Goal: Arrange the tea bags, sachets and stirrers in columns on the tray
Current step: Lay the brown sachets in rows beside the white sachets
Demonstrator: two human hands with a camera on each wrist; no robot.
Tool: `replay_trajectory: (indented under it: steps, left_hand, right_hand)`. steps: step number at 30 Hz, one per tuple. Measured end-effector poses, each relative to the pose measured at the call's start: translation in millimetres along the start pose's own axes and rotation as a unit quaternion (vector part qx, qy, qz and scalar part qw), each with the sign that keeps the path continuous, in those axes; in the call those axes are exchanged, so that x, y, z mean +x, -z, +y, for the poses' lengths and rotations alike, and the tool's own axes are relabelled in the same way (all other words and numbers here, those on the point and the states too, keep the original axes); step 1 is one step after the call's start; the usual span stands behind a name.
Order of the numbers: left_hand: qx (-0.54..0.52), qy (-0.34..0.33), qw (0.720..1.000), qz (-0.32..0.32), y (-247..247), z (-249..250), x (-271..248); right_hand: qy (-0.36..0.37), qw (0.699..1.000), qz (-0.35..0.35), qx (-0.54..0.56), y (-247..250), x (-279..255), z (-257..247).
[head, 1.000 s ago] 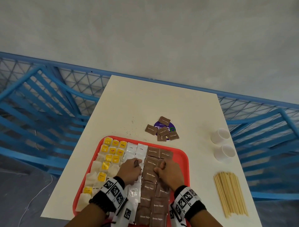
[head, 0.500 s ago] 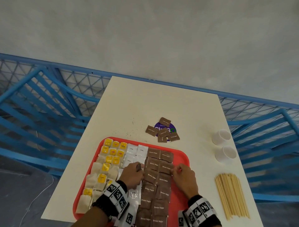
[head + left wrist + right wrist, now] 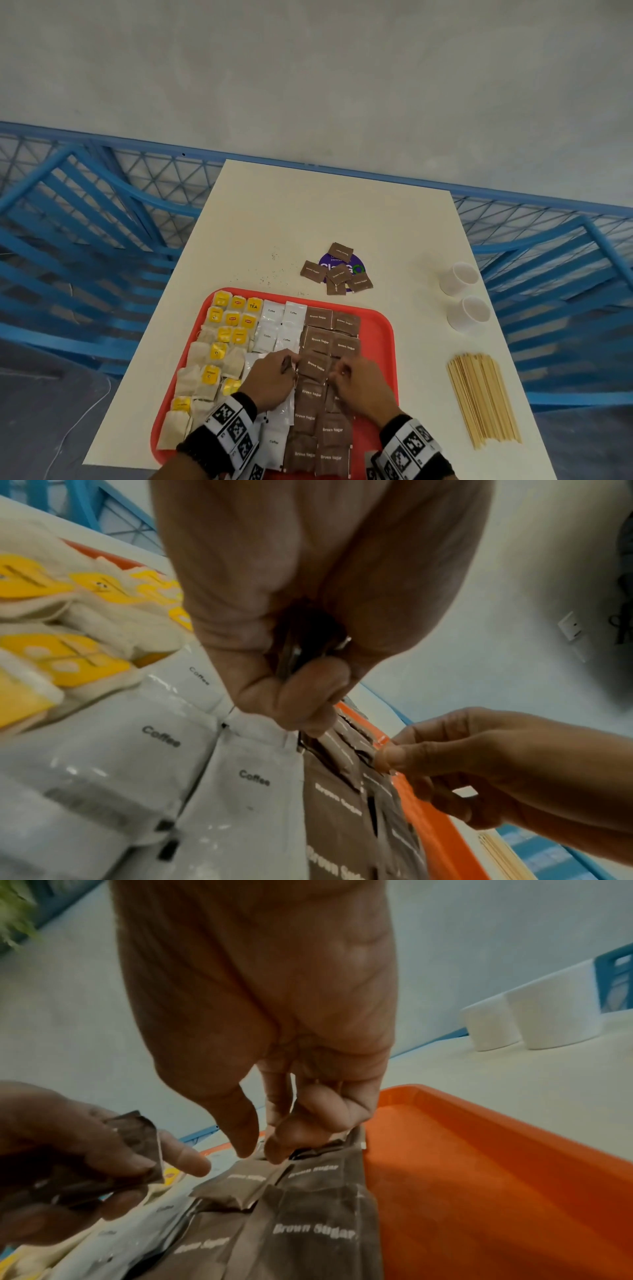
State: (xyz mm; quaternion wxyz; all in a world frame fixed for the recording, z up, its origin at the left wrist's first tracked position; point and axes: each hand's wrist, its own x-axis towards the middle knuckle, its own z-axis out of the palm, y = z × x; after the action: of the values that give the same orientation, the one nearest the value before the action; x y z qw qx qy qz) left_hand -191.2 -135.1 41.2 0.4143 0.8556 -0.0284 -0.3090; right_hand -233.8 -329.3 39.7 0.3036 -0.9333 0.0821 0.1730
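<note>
A red tray [image 3: 390,346] holds columns of yellow-tagged tea bags [image 3: 219,349] on the left, white coffee sachets [image 3: 274,322] in the middle and brown sugar sachets [image 3: 318,339] on the right. My left hand [image 3: 287,365] hovers over the seam between the coffee and sugar columns. It grips a small stack of brown sachets [image 3: 133,1137] in curled fingers [image 3: 301,691]. My right hand [image 3: 342,371] is on the right sugar column, with thumb and fingertips [image 3: 277,1148] pinching a brown sugar sachet [image 3: 354,1139] lying there. Wooden stirrers [image 3: 483,397] lie in a bundle on the table, right of the tray.
Several loose brown sachets [image 3: 337,270] sit on a purple sticker beyond the tray. Two white cups [image 3: 459,277] [image 3: 469,313] lie at the table's right edge. The tray's right strip [image 3: 479,1177] is bare red. Blue chairs [image 3: 85,240] flank the cream table [image 3: 325,205].
My right hand went out to the tray's bare right strip, then came back left onto the sugar column. The left hand has stayed in place with its stack.
</note>
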Motion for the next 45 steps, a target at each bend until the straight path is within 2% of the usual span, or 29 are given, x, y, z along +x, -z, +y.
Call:
replay_trajectory:
  steps: [6, 11, 13, 14, 16, 18, 20, 21, 24, 26, 29, 33, 38, 42, 45]
  left_hand:
    - [0.021, -0.011, 1.0, -0.007, -5.9, 0.4, -2.1]
    - [0.015, -0.007, 1.0, 0.015, -6.2, 1.4, -5.3]
    - [-0.008, -0.003, 1.0, 0.013, -3.6, 1.9, -7.3]
    - [-0.051, 0.006, 0.999, 0.004, -1.1, 3.8, -9.2]
    - [-0.202, 0.035, 0.978, -0.048, 6.0, 9.7, -14.1]
    - [-0.347, 0.043, 0.93, -0.112, 13.2, 17.8, -21.0]
    - [-0.409, 0.024, 0.9, -0.15, 17.7, 26.2, -26.6]
    - [-0.414, 0.014, 0.896, -0.159, 19.0, 30.1, -29.6]
    - [-0.368, -0.03, 0.919, -0.139, 21.3, 36.7, -36.7]
    - [-0.325, -0.065, 0.938, -0.104, 24.6, 35.8, -41.4]
    - [-0.26, -0.103, 0.958, -0.058, 34.7, 34.7, -47.8]
    - [-0.177, -0.136, 0.972, -0.07, 46.2, 41.9, -54.3]
    - [-0.19, -0.175, 0.965, -0.046, 49.1, 46.4, -54.7]
    - [-0.316, -0.13, 0.939, -0.038, 45.0, 45.8, -54.8]
    - [-0.345, -0.119, 0.931, -0.019, 44.8, 46.9, -54.6]
  right_hand:
    - [-0.027, 0.999, 0.008, 0.035, -7.1, 4.3, -6.3]
    - [-0.04, 0.998, 0.011, 0.055, -4.8, 2.1, -8.0]
    - [-0.041, 0.997, 0.017, 0.069, -2.4, -1.3, -9.6]
    - [-0.034, 0.996, 0.029, 0.078, 0.4, -4.1, -12.3]
    - [-0.003, 0.99, 0.06, 0.129, 9.5, -10.7, -20.1]
    - [0.037, 0.976, 0.038, 0.213, 22.3, -20.3, -36.3]
    - [0.069, 0.963, -0.011, 0.26, 32.2, -27.9, -53.9]
    - [0.076, 0.957, -0.014, 0.28, 36.0, -30.7, -60.3]
    - [0.054, 0.938, 0.035, 0.34, 46.3, -32.4, -64.4]
    - [0.051, 0.951, 0.049, 0.301, 52.3, -30.5, -58.9]
    - [0.08, 0.964, 0.031, 0.252, 61.2, -30.4, -52.9]
    - [0.101, 0.966, 0.011, 0.239, 71.4, -35.6, -50.0]
    - [0.122, 0.959, -0.037, 0.254, 79.0, -38.0, -47.2]
    - [0.11, 0.94, 0.004, 0.323, 76.0, -41.7, -46.8]
    - [0.115, 0.937, -0.053, 0.324, 72.1, -48.7, -50.0]
